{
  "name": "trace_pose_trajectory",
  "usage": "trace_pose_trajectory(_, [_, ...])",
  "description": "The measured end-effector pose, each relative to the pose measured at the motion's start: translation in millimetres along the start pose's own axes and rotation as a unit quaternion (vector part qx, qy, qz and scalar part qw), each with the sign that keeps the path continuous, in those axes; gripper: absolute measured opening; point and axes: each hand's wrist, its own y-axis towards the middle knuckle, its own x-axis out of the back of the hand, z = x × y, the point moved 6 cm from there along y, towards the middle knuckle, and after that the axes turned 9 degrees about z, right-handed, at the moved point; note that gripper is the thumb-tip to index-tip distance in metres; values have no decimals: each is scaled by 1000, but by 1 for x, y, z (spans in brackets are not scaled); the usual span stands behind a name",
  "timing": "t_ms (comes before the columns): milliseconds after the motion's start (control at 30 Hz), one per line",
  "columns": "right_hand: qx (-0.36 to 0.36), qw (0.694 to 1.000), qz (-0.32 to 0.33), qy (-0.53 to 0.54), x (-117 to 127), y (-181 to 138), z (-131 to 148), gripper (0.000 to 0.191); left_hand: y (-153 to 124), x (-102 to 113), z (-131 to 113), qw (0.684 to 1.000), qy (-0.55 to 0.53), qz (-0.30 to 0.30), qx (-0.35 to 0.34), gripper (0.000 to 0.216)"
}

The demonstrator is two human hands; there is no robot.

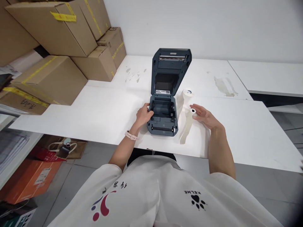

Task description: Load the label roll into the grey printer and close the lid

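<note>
A dark grey label printer (163,130) stands on the white table with its lid (170,53) raised and its inner bay exposed. My left hand (143,115) grips the printer's left edge, thumb over the rim. To the right of the printer, a small paper roll (193,111) stands with a loose strip trailing toward the table's front edge. My right hand (205,117) is beside that small roll, fingers stretched and apart; whether the fingertips touch it is hard to tell. Just behind stands a larger white label roll (187,93), its own strip partly unwound.
Cardboard boxes (94,63) with yellow tape are stacked at the left of the table (106,104). A white wall closes off the back. Below at the left lie an orange box (35,176) and a paper bag (79,149). A dark gap (272,99) shows at the right.
</note>
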Motion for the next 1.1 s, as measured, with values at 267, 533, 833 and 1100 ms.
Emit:
trace_pose_trajectory(267, [129,979,89,-127,-65,4,120,48,-3,0,-1,1000,12,0,9,59])
trace_pose_trajectory(533, [77,780,186,-592,-181,79,153,44,-2,0,0,1000,20,-12,15,57])
trace_pose_trajectory(833, [46,734,171,-656,-204,84,123,38,-2,-1,2,1000,6,-19,5,56])
trace_pose_trajectory(1100, [169,851,84,-490,-193,-9,129,34,-2,-3,4,1000,-17,-16,-16,55])
